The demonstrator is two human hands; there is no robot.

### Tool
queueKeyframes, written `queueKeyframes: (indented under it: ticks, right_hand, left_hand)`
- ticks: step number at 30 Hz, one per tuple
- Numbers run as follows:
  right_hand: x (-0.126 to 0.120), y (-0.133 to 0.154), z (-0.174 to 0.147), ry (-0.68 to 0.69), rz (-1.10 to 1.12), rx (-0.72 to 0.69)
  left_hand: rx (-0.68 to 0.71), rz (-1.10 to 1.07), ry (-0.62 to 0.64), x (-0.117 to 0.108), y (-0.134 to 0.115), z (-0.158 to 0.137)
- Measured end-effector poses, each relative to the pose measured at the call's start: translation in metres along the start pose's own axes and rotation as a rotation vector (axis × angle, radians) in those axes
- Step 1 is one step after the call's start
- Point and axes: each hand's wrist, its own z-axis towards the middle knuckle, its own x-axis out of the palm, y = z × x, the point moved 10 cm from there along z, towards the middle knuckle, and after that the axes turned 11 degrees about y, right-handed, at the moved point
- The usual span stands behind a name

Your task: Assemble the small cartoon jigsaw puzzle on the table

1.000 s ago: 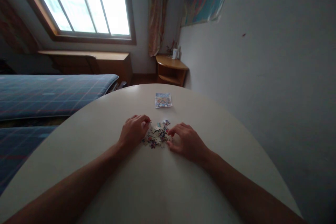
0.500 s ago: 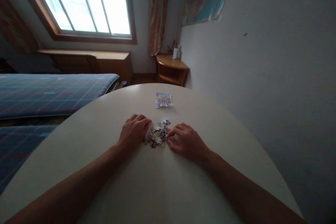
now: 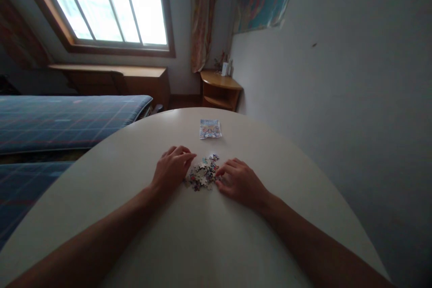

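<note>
A small heap of jigsaw puzzle pieces [image 3: 203,173] lies on the white round table [image 3: 199,243], some showing pale backs and others coloured faces. At the heap's left edge rests my left hand [image 3: 173,164], its fingers loosely bent and the thumb side reaching toward the pieces. Nothing shows in it. My right hand [image 3: 239,181] is at the right edge, index finger and thumb apart and their tips touching or very close to the outer pieces. Beyond the heap a small printed picture sheet or packet [image 3: 210,129] lies flat.
Left of the table are blue plaid mattresses [image 3: 74,119]. A wooden corner shelf [image 3: 221,81] stands past the table's far edge, and a long wooden desk [image 3: 145,72] is under the window. A white wall [image 3: 324,99] runs along the right.
The fingertips of my left hand have shifted slightly to the right over the heap's edge. My right hand and the pieces look almost the same.
</note>
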Motion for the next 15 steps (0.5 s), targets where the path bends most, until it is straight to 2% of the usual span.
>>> queueKeyframes:
  ticks: [6,15]
  right_hand:
    - [-0.001,0.001,0.0,0.0,0.02,0.001]
    - [-0.006,0.001,0.0,-0.057,0.032,-0.014]
  left_hand:
    - [0.117,-0.091,-0.05,-0.005,-0.017,-0.002]
    - [0.073,-0.138,-0.045,-0.004,-0.014,-0.003]
